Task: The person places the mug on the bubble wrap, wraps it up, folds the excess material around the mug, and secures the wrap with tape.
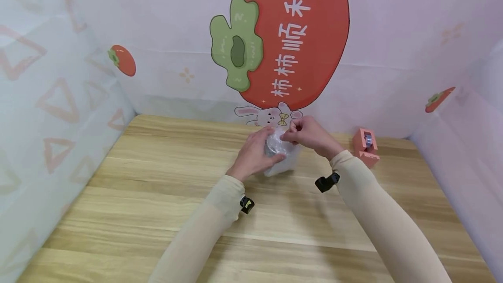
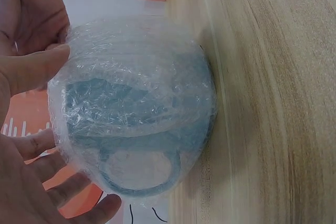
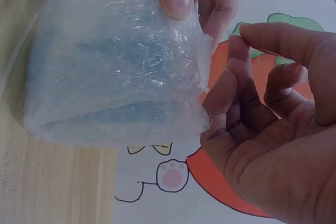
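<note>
A light-blue mug (image 2: 139, 140) is wrapped in clear bubble wrap (image 1: 284, 164); its handle shows through the wrap in the left wrist view. It lies near the back of the table. My left hand (image 1: 253, 154) grips the bundle at its top, thumb on the near side and fingers spread round the other. Close over the wrap's upper edge is my right hand (image 1: 312, 136). Its thumb (image 3: 278, 35) and forefinger meet at the tips, with the other fingers curled against the wrap's edge. I cannot tell whether something thin sits between those tips.
A pink tape dispenser (image 1: 363, 150) with a clear roll stands to the right of the bundle. Behind the wooden table (image 1: 118, 213) rises a backdrop (image 1: 177, 34) printed with a large persimmon and a rabbit. Pale sheets flank the table on both sides.
</note>
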`<state>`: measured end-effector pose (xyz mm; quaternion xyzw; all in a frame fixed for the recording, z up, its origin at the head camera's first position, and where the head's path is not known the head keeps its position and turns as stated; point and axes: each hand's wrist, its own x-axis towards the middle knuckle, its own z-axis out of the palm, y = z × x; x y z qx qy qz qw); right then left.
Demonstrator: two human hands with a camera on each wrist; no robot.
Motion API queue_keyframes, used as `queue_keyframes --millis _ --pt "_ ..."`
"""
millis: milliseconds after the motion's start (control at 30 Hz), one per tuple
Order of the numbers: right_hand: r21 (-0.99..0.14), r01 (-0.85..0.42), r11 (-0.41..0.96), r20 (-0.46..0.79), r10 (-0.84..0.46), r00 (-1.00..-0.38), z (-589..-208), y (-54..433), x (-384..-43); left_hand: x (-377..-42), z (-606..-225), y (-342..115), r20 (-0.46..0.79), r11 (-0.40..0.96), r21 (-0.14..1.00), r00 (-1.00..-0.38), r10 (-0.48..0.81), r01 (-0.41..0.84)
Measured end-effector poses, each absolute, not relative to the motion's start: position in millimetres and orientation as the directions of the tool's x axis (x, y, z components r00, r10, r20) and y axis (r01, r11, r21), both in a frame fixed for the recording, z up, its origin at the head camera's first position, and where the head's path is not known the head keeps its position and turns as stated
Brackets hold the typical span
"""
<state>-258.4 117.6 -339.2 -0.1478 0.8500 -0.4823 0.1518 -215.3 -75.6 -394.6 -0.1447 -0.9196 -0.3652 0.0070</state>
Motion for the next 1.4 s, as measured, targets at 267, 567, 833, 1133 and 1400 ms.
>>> queue_keyframes --millis 267,567,833,1133,1400 --pt "-0.821 -0.121 0.558 -0.153 -0.419 -0.895 -337 111 -267 -215 -393 -72 0.103 0.692 0.675 -0.961 0.255 0.256" --pt "-0.6 -0.174 0.781 -0.162 -0.331 -0.929 -326 89 -266 -214 -392 -72 0.117 0.682 0.682 -0.961 0.252 0.262" --pt "-0.409 -0.12 0.905 -0.215 -0.223 -0.951 -313 74 -269 -214 -391 -74 0.131 0.674 0.689 -0.96 0.247 0.267" --pt "-0.322 -0.079 0.943 -0.269 -0.172 -0.948 -312 81 -273 -215 -393 -75 0.117 0.677 0.69 -0.963 0.243 0.255" --pt "-0.456 -0.046 0.889 -0.313 -0.209 -0.926 -318 100 -272 -215 -395 -74 0.112 0.683 0.685 -0.964 0.242 0.252"
